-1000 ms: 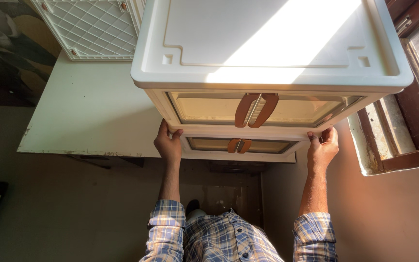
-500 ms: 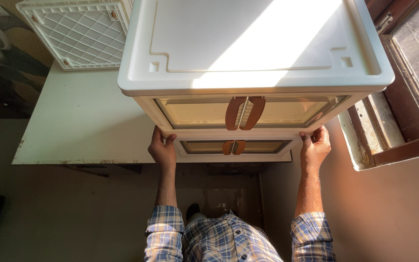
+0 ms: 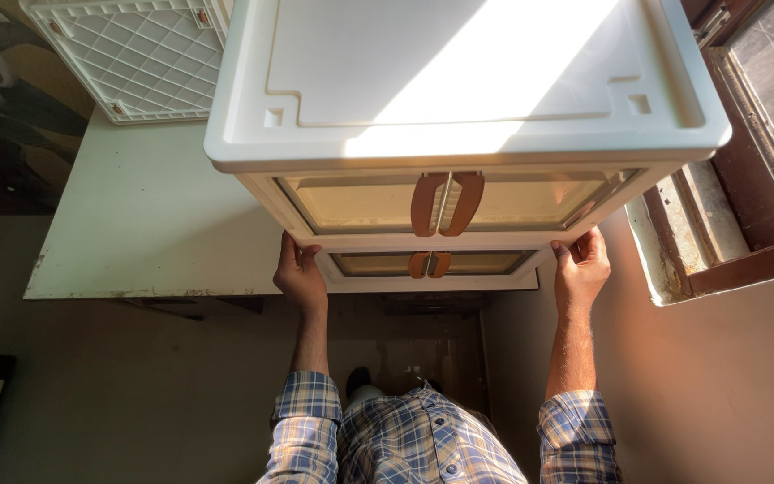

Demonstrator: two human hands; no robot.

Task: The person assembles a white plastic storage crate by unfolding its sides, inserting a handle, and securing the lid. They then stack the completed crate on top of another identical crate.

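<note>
a cream plastic storage cabinet (image 3: 459, 99) with two stacked compartments stands on the right end of a white desk (image 3: 136, 224), close to a brown-framed window (image 3: 754, 134). its front faces the person, and its long axis runs left to right across the view, along the desk's front edge. sunlight falls across its flat top. each compartment has a pair of clear doors with brown handles: the upper handles (image 3: 446, 203) meet at the middle, and the lower handles (image 3: 429, 263) sit right below them.

the left hand (image 3: 298, 274) grips the cabinet's left front corner at the band between the two compartments, thumb and fingers curled onto the frame. the right hand (image 3: 581, 265) does the same at the right front corner, fingers hooked up over the edge. both hands are closed on the frame rather than spread.

a white lattice panel (image 3: 141, 54) lies on the far left part of the desk, just beside the cabinet. both arms wear blue plaid sleeves (image 3: 306, 421).
</note>
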